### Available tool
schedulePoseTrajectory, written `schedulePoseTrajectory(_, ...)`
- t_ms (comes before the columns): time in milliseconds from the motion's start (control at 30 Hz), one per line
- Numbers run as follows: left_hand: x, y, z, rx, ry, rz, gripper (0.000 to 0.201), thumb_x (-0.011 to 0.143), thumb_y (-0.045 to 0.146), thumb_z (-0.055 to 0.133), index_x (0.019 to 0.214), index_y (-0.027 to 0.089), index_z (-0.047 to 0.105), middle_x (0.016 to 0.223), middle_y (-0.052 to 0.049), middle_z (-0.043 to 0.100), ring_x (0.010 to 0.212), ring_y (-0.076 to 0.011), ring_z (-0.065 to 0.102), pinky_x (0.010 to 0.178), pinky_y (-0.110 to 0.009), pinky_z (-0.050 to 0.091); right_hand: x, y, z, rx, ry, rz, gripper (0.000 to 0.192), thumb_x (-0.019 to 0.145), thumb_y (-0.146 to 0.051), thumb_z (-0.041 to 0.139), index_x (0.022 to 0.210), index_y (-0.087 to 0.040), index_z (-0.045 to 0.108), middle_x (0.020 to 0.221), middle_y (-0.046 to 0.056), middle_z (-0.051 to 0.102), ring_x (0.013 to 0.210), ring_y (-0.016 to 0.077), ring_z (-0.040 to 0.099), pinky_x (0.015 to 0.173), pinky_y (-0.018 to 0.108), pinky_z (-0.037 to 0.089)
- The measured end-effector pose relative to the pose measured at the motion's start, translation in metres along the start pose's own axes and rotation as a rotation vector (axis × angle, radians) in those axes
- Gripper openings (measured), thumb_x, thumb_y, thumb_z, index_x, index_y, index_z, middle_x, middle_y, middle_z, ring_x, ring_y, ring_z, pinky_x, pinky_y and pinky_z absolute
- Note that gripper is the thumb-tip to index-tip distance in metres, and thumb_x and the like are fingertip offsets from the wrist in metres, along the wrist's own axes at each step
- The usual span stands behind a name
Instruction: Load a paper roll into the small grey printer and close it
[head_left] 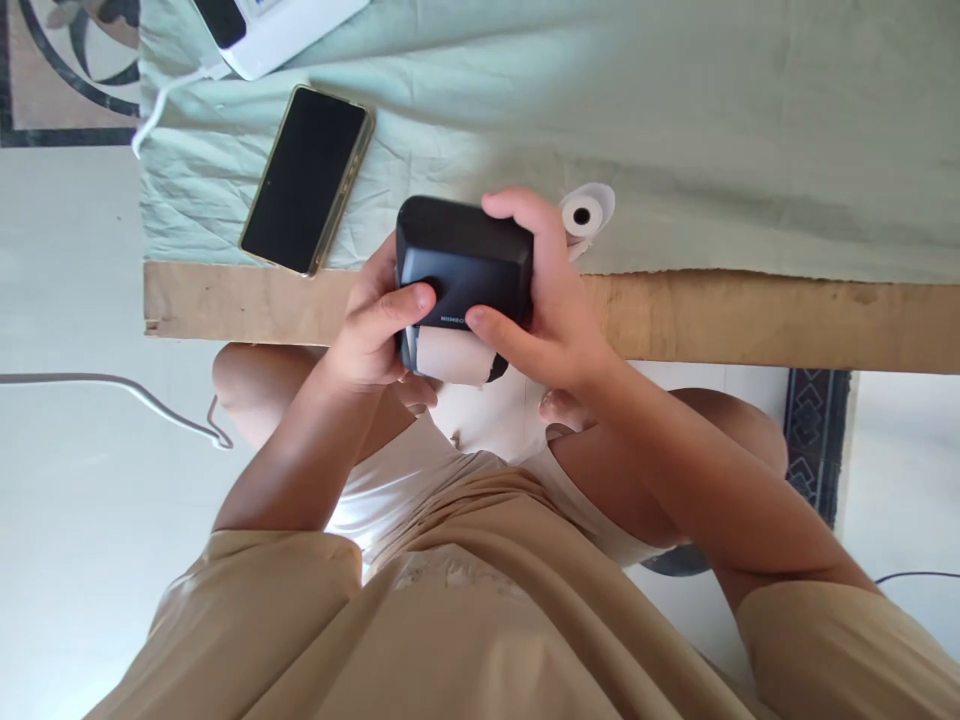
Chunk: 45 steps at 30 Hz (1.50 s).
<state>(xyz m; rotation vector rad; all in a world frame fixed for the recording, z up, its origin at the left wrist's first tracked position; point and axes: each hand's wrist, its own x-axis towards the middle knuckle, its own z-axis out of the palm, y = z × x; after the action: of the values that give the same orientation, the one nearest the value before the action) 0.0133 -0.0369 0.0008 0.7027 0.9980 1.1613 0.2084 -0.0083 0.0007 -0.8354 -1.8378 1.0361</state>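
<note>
A small black receipt printer is held between both hands over the near edge of the table. From its lower side a strip of white paper sticks out. My left hand grips the left side, its thumb lying on the front face. On the right, my right hand wraps round the casing, with its thumb near the printed lettering and its fingers at the far corner. A small paper roll with a dark core stands on the cloth just beyond my right hand, its loose end partly unwound.
A smartphone lies face up on the green cloth, left of the printer. Behind it sits a white device with a white cable. The table's bare wooden edge runs above my crossed legs. A grey cable trails across the floor.
</note>
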Motion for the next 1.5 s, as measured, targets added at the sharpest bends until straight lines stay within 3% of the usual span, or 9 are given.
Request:
schedulePoseTrajectory(233,0.007,-0.001,0.000,-0.021,0.019,0.000,0.063,0.071,0.056,0.094,0.124,0.029,0.075,0.090,-0.006,0.077,0.109,-0.0383,0.072,0.075,-0.040,0.052,0.005,-0.002,-0.008,0.006,-0.003,0.079,0.070,0.090,-0.065,0.070,0.151,-0.041,0.044,0.158,0.004,0.061,0.136,0.0373,0.061,0.120,0.064,0.057)
schedulePoseTrajectory(567,0.022,0.001,0.002,-0.025,-0.266,0.093,0.043,0.086,0.055,0.087,0.120,0.032,0.077,0.097,0.001,0.081,0.132,-0.0310,0.071,0.065,-0.032,0.046,0.003,0.014,0.000,-0.139,0.157,-0.181,0.061,0.095,-0.049,0.063,0.149,-0.034,0.040,0.158,0.005,0.061,0.145,0.0275,0.057,0.131,0.049,0.050)
schedulePoseTrajectory(633,0.024,-0.002,0.002,-0.054,-0.338,0.120,0.050,0.078,0.054,0.093,0.116,0.027,0.075,0.093,0.000,0.080,0.130,-0.0321,0.073,0.070,-0.032,0.052,0.004,0.016,-0.001,-0.193,0.194,-0.196,0.060,0.096,-0.052,0.061,0.149,-0.032,0.041,0.157,0.006,0.061,0.146,0.0279,0.056,0.131,0.049,0.049)
schedulePoseTrajectory(733,0.020,-0.002,0.006,-0.109,-0.306,0.161,0.053,0.076,0.054,0.095,0.114,0.025,0.073,0.097,-0.002,0.080,0.136,-0.0328,0.071,0.081,-0.031,0.057,0.006,0.018,0.000,-0.231,0.179,-0.257,0.059,0.097,-0.055,0.058,0.149,-0.033,0.042,0.155,0.006,0.060,0.145,0.0273,0.059,0.128,0.049,0.052)
schedulePoseTrajectory(800,0.012,0.003,0.013,-0.104,-0.254,0.163,0.044,0.078,0.049,0.094,0.107,0.025,0.071,0.095,-0.003,0.080,0.130,-0.0329,0.074,0.073,-0.031,0.057,0.007,0.016,-0.001,-0.184,0.165,-0.287,0.060,0.096,-0.055,0.056,0.148,-0.029,0.043,0.153,0.009,0.060,0.142,0.0276,0.063,0.125,0.049,0.055)
schedulePoseTrajectory(900,0.001,0.013,0.024,-0.044,-0.155,0.115,0.009,0.097,0.032,0.072,0.103,0.026,0.070,0.097,-0.005,0.081,0.113,-0.0277,0.078,0.068,-0.030,0.056,0.005,0.008,-0.003,-0.159,0.137,-0.183,0.057,0.097,-0.052,0.054,0.148,-0.029,0.044,0.154,0.010,0.059,0.144,0.0294,0.063,0.125,0.050,0.055)
schedulePoseTrajectory(1033,-0.001,0.016,0.028,-0.026,-0.125,0.110,0.008,0.099,0.030,0.067,0.104,0.026,0.071,0.092,-0.004,0.079,0.092,-0.0251,0.077,0.063,-0.029,0.053,0.003,-0.002,-0.006,-0.268,0.106,-0.037,0.058,0.095,-0.058,0.048,0.149,-0.038,0.040,0.162,0.004,0.058,0.153,0.0277,0.058,0.131,0.047,0.052)
schedulePoseTrajectory(1367,0.008,0.011,0.016,-0.059,-0.135,0.052,0.032,0.102,0.036,0.068,0.130,0.021,0.076,0.104,-0.008,0.083,0.129,-0.0355,0.077,0.096,-0.039,0.063,0.008,0.005,-0.009,-0.162,0.091,-0.185,0.058,0.101,-0.055,0.048,0.149,-0.025,0.038,0.158,0.011,0.059,0.149,0.0255,0.061,0.130,0.048,0.053)
schedulePoseTrajectory(1500,0.008,0.013,0.011,-0.081,-0.102,-0.081,0.043,0.103,0.045,0.074,0.143,0.028,0.073,0.110,-0.006,0.085,0.146,-0.0341,0.067,0.113,-0.039,0.058,0.004,0.008,-0.006,-0.300,0.065,-0.064,0.068,0.105,-0.067,0.044,0.161,-0.030,0.034,0.167,0.010,0.054,0.160,0.0300,0.055,0.134,0.053,0.051)
